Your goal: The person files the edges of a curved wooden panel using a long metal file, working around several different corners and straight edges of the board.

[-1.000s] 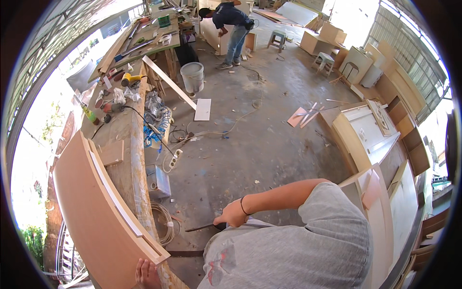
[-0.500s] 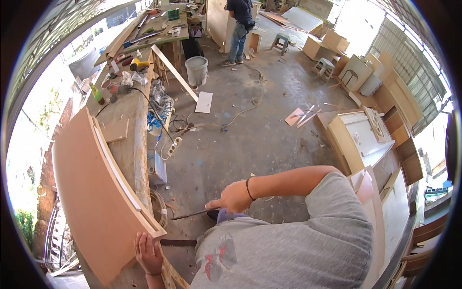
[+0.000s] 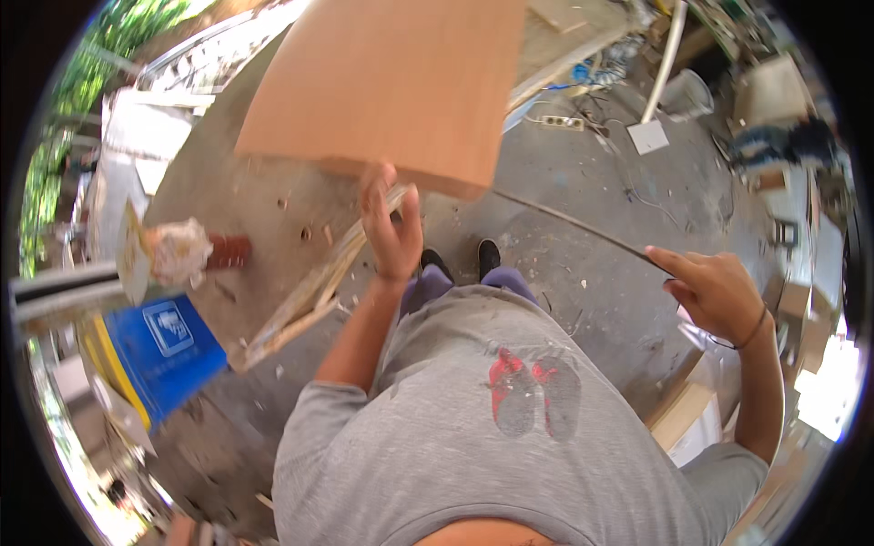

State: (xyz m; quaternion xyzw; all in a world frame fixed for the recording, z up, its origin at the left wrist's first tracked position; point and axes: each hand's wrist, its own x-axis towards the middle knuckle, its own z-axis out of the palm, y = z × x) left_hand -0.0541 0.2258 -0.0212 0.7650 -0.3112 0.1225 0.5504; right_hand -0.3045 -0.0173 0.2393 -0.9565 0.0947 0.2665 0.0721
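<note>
Two hands up, one at a board, one on a thin strip.

Left hand (image 3: 390,227) half open, fingers spread and a bit bent, touching the low edge of the big brown board (image 3: 391,86) on the bench (image 3: 228,218), just above some wood strips (image 3: 314,291). Right hand (image 3: 719,293) out to the side, fingers loosely curled, pinching the end of a long dark strip (image 3: 574,227) over the grey floor (image 3: 592,164). Blue box (image 3: 159,350) near, to the left.
</note>
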